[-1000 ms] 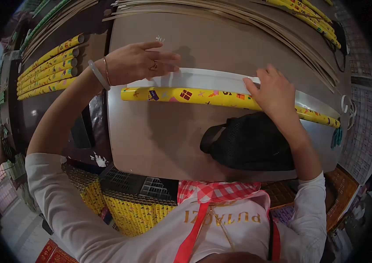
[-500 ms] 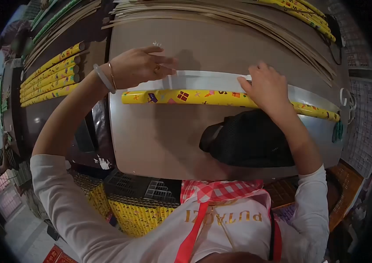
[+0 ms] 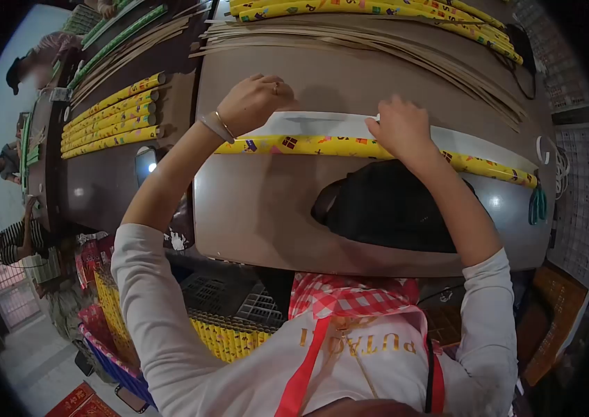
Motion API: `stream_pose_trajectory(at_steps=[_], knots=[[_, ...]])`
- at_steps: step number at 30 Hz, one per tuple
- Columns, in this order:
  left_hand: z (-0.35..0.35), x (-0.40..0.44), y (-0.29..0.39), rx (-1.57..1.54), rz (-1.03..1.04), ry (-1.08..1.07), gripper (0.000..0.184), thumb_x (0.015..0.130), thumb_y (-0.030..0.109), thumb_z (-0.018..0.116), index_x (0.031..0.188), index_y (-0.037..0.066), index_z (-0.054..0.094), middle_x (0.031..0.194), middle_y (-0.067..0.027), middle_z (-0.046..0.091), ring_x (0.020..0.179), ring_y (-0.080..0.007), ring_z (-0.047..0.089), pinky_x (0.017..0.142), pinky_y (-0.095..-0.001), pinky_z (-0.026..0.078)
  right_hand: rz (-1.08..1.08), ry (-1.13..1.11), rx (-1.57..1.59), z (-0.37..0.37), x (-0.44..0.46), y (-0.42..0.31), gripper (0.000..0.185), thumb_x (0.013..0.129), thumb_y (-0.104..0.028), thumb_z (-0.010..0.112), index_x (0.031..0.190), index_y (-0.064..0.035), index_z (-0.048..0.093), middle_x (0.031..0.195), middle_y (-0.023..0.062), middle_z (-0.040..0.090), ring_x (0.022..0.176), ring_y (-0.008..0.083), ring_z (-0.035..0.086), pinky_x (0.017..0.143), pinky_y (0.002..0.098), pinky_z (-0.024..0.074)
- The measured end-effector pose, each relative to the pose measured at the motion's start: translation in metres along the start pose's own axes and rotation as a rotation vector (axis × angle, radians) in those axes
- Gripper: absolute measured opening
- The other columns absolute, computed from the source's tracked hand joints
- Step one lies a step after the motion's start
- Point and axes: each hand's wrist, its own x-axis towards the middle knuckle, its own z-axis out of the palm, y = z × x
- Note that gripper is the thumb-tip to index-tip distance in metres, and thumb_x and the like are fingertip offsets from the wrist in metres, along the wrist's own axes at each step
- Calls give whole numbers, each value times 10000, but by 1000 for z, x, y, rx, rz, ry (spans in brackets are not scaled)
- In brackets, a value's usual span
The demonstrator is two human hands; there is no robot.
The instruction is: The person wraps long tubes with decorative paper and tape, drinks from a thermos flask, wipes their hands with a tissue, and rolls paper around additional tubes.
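A long yellow tube with printed figures [image 3: 336, 146] lies across the brown table [image 3: 246, 208]. Just beyond it runs a white strip [image 3: 329, 124], partly under the tube. My left hand [image 3: 256, 103], with a ring and bracelets, is curled at the strip's left part; its fingertips are blurred, and what they hold is hidden. My right hand [image 3: 402, 128] is closed at the strip near its middle, thumb on the left, wrist above the tube. A black bag [image 3: 399, 208] rests on the near side of the tube.
Thin wooden strips [image 3: 350, 38] and more yellow tubes [image 3: 378, 8] lie at the far side. Several tubes [image 3: 110, 121] are on the dark table at left. Green-handled scissors [image 3: 537, 201] are at the right edge. Other people [image 3: 13, 233] are at far left.
The fingers of my left hand have curled in from being spread. My right hand has shifted slightly left. The view has moved, showing more of the far tubes and people.
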Motion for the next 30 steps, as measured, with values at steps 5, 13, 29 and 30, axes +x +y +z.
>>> stream_pose_trajectory(at_steps=[5,13,29,30], knots=[[11,10,22,-109,-109,24,260,745,3,521,965,81,635,930,-65,577,873,-246,543,768,-322,460,-6,-39,10,-5,1,-1,303,756,-291,555,848,-16,645,962,164,565,808,272,605,684,380,489],[23,-1,33,-213,-206,-68,327,724,-52,495,997,71,627,975,-85,561,857,-260,553,768,-317,465,-16,-44,13,-5,2,0,313,769,-287,528,864,-13,646,996,175,566,832,276,601,713,388,478],[22,25,45,-296,-313,91,241,734,-52,493,900,42,640,902,-98,606,780,-268,584,705,-327,482,-33,-34,13,-1,4,-1,274,763,-253,522,871,-43,661,970,153,582,842,282,601,702,389,487],[28,27,44,-255,-291,37,258,728,-55,496,915,47,642,912,-98,601,794,-267,580,714,-325,480,-28,-39,1,0,5,0,267,754,-247,525,863,-45,662,967,151,583,835,283,602,681,395,495]])
